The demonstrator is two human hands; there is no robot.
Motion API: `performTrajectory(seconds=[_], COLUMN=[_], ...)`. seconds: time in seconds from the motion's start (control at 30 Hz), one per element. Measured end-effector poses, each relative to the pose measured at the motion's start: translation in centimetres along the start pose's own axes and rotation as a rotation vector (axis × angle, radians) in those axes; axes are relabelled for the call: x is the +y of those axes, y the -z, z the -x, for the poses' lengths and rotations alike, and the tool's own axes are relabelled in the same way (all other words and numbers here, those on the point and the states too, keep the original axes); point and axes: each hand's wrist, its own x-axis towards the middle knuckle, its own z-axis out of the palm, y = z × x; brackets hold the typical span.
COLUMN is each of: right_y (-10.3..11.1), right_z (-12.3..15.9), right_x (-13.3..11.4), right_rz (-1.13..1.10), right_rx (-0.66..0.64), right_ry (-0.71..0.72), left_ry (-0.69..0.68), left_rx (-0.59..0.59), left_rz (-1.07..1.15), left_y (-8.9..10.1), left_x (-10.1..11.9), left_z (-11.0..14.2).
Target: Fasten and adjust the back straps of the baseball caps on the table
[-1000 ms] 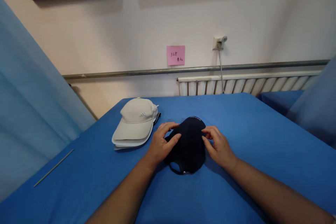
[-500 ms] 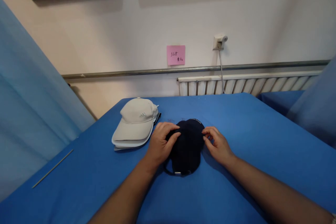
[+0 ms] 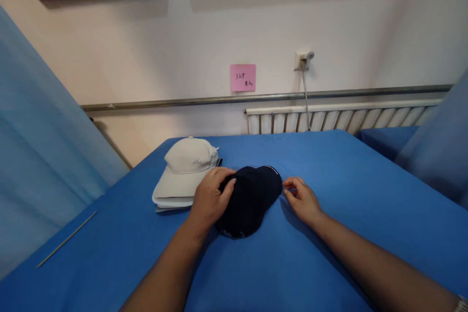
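A dark baseball cap [image 3: 248, 200] lies on the blue-covered table, its brim turned to the right with small white lettering along the edge. My left hand [image 3: 214, 192] grips the left side of the crown, thumb and fingers closed on the fabric. At the brim's right edge, the curled thumb and fingertips of my right hand [image 3: 302, 200] meet the rim in a loose pinch. Just left of my left hand sits a stack of light-coloured caps [image 3: 188, 161], the top one pale with a small logo; the hand covers part of its brim.
A thin stick [image 3: 68, 239] lies on the table [image 3: 365, 190] at the left. Blue curtains [image 3: 47, 131] hang on both sides. Behind stand a wall with a metal rail [image 3: 164, 103], a radiator [image 3: 329, 119], a plugged-in socket [image 3: 302, 61] and a pink note [image 3: 243, 78].
The dark cap has turned, its crown swinging left with my left hand while the brim stays by my right hand. Its back strap and buckle have gone from sight. My right hand has barely moved.
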Motion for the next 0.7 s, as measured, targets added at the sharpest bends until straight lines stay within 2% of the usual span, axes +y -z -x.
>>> performTrajectory(seconds=[0.23,0.43,0.53,0.7], right_y=[0.2,0.2,0.1,1.5], right_z=[0.0,0.1,0.1,-0.4], right_x=[0.0,-0.4,-0.5,-1.3], right_rz=[0.004,0.012,-0.001,-0.014], right_rx=[0.007,0.006,0.026,0.201], right_ry=[-0.015,0.014,0.042,0.177], left_ry=[0.001,-0.09,-0.125,-0.365], left_rx=[0.158,0.121,0.135,0.13], left_rz=[0.032,-0.117,-0.017,0.253], left_y=[-0.1,0.5,0.4,0.4], left_x=[0.1,0.1,0.2,1.7], left_z=[0.1,-0.2,0.0,1.1])
